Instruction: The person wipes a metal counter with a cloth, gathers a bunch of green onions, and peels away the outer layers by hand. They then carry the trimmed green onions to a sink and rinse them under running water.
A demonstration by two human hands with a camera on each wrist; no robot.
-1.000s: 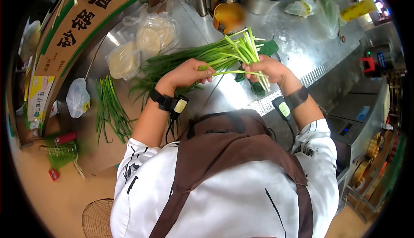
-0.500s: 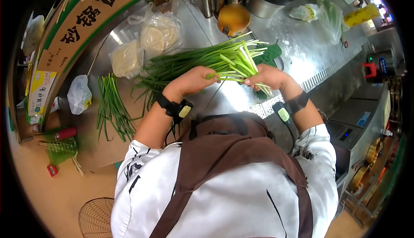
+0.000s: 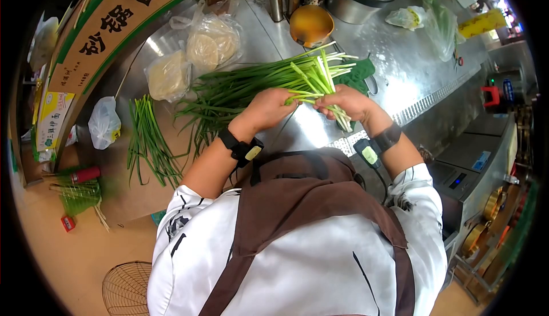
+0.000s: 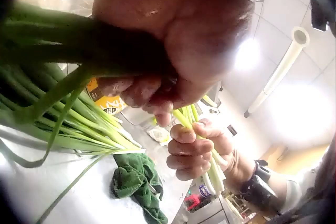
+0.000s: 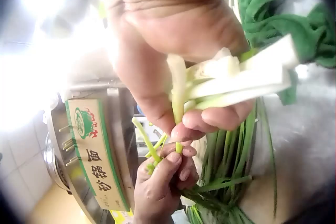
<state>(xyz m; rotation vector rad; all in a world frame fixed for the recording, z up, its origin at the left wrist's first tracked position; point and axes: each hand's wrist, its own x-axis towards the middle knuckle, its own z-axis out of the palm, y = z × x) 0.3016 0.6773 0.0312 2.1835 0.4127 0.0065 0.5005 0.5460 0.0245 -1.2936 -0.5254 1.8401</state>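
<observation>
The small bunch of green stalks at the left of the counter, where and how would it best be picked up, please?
The small bunch is likely best taken round its middle, from above, with a grip across its width: it lies long and flat with splaying ends, so an end grip could let some trail. The left hand is nearer, but is holding other stalks.

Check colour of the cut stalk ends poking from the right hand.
Stalk ends: mostly white, tinged pale green. Clearest in right wrist view.

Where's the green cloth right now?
In the head view, the green cloth lies on the metal counter beyond the right hand, by the pale ends of the green stalk bundle.
</observation>
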